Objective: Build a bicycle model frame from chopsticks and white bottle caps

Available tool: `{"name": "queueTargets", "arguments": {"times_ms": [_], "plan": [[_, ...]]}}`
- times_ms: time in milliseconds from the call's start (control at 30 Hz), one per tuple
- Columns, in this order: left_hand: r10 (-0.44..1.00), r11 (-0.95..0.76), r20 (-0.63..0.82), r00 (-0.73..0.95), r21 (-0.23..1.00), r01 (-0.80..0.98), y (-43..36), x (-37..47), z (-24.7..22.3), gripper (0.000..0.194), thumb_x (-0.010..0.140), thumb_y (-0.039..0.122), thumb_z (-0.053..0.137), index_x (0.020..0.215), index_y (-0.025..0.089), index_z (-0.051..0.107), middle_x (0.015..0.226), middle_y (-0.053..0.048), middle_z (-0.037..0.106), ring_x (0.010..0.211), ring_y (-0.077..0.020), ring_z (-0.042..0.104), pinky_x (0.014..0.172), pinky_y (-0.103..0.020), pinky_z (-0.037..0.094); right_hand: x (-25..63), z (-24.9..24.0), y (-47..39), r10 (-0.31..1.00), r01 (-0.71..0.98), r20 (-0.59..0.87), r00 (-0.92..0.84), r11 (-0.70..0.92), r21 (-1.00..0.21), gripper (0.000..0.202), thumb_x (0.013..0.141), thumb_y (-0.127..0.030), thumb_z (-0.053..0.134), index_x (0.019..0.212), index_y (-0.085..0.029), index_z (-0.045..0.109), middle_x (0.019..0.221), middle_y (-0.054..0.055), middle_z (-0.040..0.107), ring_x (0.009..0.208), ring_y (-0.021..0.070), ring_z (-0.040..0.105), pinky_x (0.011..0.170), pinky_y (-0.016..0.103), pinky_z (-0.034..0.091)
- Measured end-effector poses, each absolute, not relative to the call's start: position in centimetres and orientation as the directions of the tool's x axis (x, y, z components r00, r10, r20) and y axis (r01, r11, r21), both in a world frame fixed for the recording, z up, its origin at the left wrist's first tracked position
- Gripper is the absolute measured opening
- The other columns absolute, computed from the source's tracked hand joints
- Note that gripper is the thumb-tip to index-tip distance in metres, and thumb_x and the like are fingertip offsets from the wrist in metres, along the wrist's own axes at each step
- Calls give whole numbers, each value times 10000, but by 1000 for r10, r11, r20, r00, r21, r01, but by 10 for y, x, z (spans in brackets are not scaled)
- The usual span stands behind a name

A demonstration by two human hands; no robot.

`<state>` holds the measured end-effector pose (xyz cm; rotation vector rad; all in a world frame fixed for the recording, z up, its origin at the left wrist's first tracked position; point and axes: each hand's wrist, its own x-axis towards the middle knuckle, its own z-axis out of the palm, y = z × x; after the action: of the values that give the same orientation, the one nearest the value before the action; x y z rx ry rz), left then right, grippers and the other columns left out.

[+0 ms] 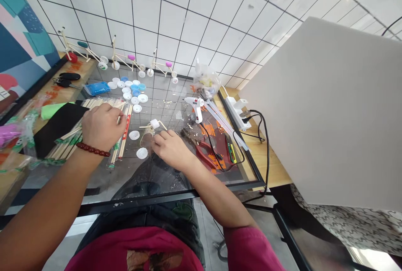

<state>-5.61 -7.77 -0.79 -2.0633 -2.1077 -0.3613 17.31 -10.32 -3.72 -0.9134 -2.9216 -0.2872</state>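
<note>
My left hand [102, 126], with a red bead bracelet at the wrist, hovers over or rests on bundled wooden chopsticks [64, 149]. Its fingers are curled closed; a small tip shows by the thumb, but what they hold is hidden. At the middle of the glass table, my right hand [171, 148] has its fingers closed at the end of a short stick piece [162, 125]. This stick belongs to a small frame with a white block [154, 123]. A tan roll [146, 138] is partly hidden beside these fingers. White bottle caps [142, 153] lie just left of it.
A white glue gun [196, 107], glue sticks [220, 118], red-handled pliers [205, 156] and a utility knife [231, 152] lie right. A power strip [237, 112] with cables edges the table. Small stick tricycles [125, 61] and more caps [135, 89] stand behind.
</note>
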Motion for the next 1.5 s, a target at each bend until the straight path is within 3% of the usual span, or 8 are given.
{"name": "queueTargets", "arguments": {"times_ms": [200,333,433,567,833,1033,1200,1500], "plan": [[959,6,283,-35,103,995,-74,-62,-13,453,979,386,427,1061,156,808,1106,-164,758,1073,-345,690,840,-429,463,181,-43,-95,570,587,206,-795,809,23,235,1093,-167,488,1021,-189,711,1098,101,700,1014,229,587,870,376,459],[906,-109,420,-45,335,936,-74,-60,-12,353,943,392,501,954,191,791,1064,-143,782,1107,-329,694,960,-435,509,191,-45,-92,788,556,450,-419,615,-559,182,1088,-230,456,1096,-201,635,1128,109,700,1032,207,637,922,370,507],[935,-220,352,-50,683,696,-83,-45,-8,279,862,429,605,908,217,780,974,-93,796,920,-264,726,884,-397,564,195,-42,-92,927,209,331,-178,365,-907,168,1061,-394,511,1056,-238,572,989,46,699,844,160,661,808,310,548],[983,-129,64,175,913,388,-97,-17,-6,283,809,506,691,894,261,805,890,-68,807,829,-250,737,760,-367,588,192,-37,-95,959,-70,227,-171,218,-973,293,948,-523,679,967,-251,569,920,17,706,760,144,647,758,295,559],[926,-72,-17,377,972,223,-105,-4,-8,366,834,529,711,678,199,689,663,-28,686,606,-148,606,600,-266,510,187,-41,-99,927,-141,259,-271,228,-964,381,873,-603,790,1006,-258,698,947,9,720,811,149,647,796,309,576],[954,-119,-22,300,889,442,-105,-16,-8,406,847,557,693,638,208,704,620,-32,665,587,-167,582,578,-284,428,190,-36,-98,917,-95,268,-295,250,-963,390,874,-619,774,814,-238,715,866,12,723,760,147,633,764,310,555],[952,-142,305,-13,482,865,-86,-52,-3,312,982,404,563,943,185,782,954,-89,762,928,-245,665,815,-333,449,202,-37,-87,979,-125,190,-78,180,-976,321,867,-516,778,789,-226,662,802,-7,721,614,101,584,651,254,520],[997,42,53,-53,188,981,-70,-67,-7,380,997,320,491,1117,134,799,1232,-182,750,1121,-345,653,802,-385,474,208,-58,-75,974,469,220,-55,219,-856,155,912,-314,684,990,-201,756,849,36,803,753,187,740,744,297,560]]}}
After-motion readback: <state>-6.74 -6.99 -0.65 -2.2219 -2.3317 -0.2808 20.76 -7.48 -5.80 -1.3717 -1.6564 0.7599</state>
